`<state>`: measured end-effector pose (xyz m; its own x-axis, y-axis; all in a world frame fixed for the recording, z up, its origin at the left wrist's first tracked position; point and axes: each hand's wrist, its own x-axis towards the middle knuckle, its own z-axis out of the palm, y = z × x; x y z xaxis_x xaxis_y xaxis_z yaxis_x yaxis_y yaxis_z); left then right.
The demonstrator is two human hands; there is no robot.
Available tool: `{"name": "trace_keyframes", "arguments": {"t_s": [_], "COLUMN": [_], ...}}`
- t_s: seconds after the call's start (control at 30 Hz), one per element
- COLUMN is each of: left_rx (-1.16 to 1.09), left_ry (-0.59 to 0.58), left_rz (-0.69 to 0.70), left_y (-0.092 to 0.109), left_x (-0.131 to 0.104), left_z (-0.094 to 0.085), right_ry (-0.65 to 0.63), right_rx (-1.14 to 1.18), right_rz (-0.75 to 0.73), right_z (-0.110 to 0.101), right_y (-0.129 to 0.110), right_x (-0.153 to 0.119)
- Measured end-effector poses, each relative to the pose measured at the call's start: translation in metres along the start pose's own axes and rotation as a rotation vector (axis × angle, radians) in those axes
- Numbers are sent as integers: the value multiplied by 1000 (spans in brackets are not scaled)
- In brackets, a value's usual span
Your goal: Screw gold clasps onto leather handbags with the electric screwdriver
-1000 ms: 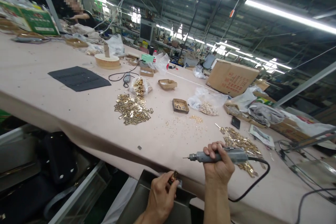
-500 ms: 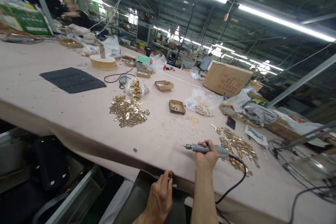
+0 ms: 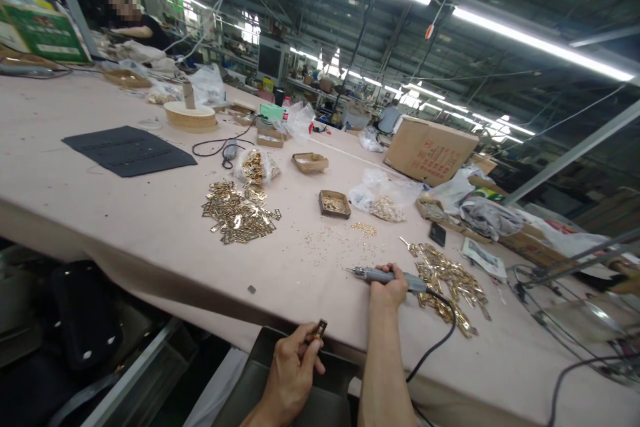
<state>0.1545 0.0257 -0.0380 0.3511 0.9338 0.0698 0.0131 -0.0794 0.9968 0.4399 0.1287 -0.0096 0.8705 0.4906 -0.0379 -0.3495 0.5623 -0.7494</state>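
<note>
Pinched in my left hand is a small gold metal piece, over a dark item at the table's front edge. My right hand is wrapped round a grey electric screwdriver, its tip pointing left above the table. Beside that hand lies a pile of gold metal parts. A second pile of flat gold pieces is farther left. Tiny gold bits are scattered beyond the screwdriver, near a small box holding more of them.
A black sheet and a round tape roll lie at the left. Plastic bags, a phone and a large carton stand or lie at the right. A person sits at the far left.
My left hand has turned and shifted slightly left, so the gold piece now shows upright between its fingers. My right hand has moved slightly left and up with the screwdriver.
</note>
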Motion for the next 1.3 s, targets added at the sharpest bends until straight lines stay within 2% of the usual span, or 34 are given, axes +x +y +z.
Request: {"name": "trace_keyframes", "arguments": {"t_s": [0.1,0.2,0.6,0.87,1.3], "left_rx": [-8,-20,-60,-66,-60], "left_ry": [3,3,-1,1,3], "left_rz": [-20,-25,-56,-57,-65], "left_y": [-1,-2,0,-2,-5], "left_x": [2,4,6,6,7], "left_z": [1,2,1,2,4], "right_ry": [97,131,151,199,174], "right_rx": [48,58,28,63,67], "right_rz": [0,-4,-51,-26,-8], "right_z": [1,2,15,16,17], "right_y": [5,7,18,19,20], "right_x": [0,0,3,2,1]}}
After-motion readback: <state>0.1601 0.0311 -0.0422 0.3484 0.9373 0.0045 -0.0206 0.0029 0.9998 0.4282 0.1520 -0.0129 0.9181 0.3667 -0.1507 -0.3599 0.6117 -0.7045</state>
